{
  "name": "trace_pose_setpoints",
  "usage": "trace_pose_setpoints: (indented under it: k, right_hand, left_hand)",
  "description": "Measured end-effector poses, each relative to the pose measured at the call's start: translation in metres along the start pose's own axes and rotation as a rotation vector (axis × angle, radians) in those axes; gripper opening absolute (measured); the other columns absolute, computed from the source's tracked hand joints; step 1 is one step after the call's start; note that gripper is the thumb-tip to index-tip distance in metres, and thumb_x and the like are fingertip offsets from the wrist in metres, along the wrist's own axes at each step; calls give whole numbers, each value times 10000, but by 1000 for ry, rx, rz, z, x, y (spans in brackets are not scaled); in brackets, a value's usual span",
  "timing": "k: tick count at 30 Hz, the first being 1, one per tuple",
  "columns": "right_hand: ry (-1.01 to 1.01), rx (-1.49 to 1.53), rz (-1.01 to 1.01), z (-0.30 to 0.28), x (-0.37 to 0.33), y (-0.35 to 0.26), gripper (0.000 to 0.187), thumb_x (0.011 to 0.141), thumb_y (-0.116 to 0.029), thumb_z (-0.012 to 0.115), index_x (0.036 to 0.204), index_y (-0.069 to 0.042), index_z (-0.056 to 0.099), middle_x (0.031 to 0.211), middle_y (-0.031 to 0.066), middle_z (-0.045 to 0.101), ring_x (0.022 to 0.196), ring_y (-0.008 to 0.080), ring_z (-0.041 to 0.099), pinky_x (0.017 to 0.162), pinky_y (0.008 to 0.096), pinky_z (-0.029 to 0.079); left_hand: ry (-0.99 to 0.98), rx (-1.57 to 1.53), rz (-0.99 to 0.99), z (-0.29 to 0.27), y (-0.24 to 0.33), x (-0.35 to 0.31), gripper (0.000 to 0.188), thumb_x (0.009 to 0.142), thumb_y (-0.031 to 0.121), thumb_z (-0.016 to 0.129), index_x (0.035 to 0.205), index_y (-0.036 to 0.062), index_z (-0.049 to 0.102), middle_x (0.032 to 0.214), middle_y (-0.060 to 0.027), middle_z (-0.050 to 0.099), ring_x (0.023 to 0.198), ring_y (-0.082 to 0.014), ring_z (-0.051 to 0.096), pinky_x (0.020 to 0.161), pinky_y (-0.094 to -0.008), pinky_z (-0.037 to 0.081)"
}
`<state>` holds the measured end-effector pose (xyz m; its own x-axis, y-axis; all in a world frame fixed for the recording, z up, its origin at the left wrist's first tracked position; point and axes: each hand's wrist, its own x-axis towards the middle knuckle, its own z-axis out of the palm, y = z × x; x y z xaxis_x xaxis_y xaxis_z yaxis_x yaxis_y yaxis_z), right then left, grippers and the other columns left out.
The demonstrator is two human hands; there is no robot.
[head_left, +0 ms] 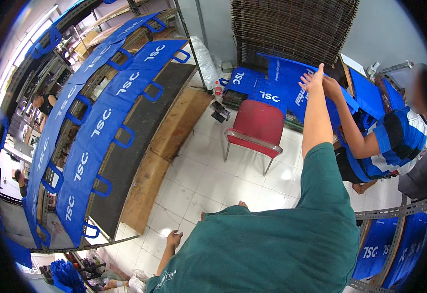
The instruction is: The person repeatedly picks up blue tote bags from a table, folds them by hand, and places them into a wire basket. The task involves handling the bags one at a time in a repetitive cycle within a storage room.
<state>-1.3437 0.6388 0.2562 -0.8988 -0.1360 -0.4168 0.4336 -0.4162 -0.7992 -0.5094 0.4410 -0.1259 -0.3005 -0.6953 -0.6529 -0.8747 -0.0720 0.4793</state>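
Note:
My right hand [312, 80] is stretched far out in front, palm showing and fingers spread, in front of a large blue printed sheet [284, 80]. I cannot tell whether it touches the sheet. Close beside it is a co-worker's hand [331, 88], whose arm comes in from the right. My left hand [174, 239] hangs low at my left side over the tiled floor, fingers loosely bent and nothing visible in them. Smaller blue printed pieces [245, 82] lie left of the large sheet.
A red chair [257, 122] stands ahead of me. Blue bags with handles [96, 124] cover the rack on the left, edged by a wooden board [167, 156]. A bottle [218, 91] and a phone [218, 117] are near the back. More blue pieces [377, 246] fill a rack at lower right.

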Motion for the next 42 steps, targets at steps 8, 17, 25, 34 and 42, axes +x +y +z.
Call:
trace_pose_setpoints:
  k: [8,17,25,34,42]
  right_hand:
    - [-40,89,-134,15,33,41,322,919,-305,324,1002,-74,532,978,91,644,802,215,593,716,445,410]
    - [-362,146,-216,116,-141,116,372,947,-368,344,994,-65,555,1028,89,628,915,180,566,712,348,401]
    - [-617,103,14,144,-287,249,456,951,-424,354,1146,-36,491,1076,64,562,1021,190,505,836,317,380]
    - [-1270,-151,400,75,-385,212,550,926,-462,330,1222,-17,459,1032,136,588,861,249,609,754,359,481]
    - [-918,-568,244,113,-135,280,848,816,-709,283,1402,-100,223,1335,177,402,1231,316,354,986,496,244]
  left_hand:
    - [-46,-26,244,1,102,-17,516,759,329,668,1168,43,538,993,-158,639,937,-249,612,805,-344,480]
    - [-182,-352,837,-77,450,-83,524,840,321,612,1240,12,474,1215,-124,525,1119,-210,489,918,-329,398]
    - [127,-931,978,-94,587,-102,225,846,231,604,949,37,557,876,-64,602,779,-159,547,676,-312,454]
    - [737,-383,1028,-169,528,-100,146,802,112,506,833,-28,536,708,-163,579,650,-212,549,618,-359,421]
    - [713,-439,1338,-274,491,-230,434,786,43,462,1195,-104,444,1119,-226,567,1082,-224,531,925,-303,386]
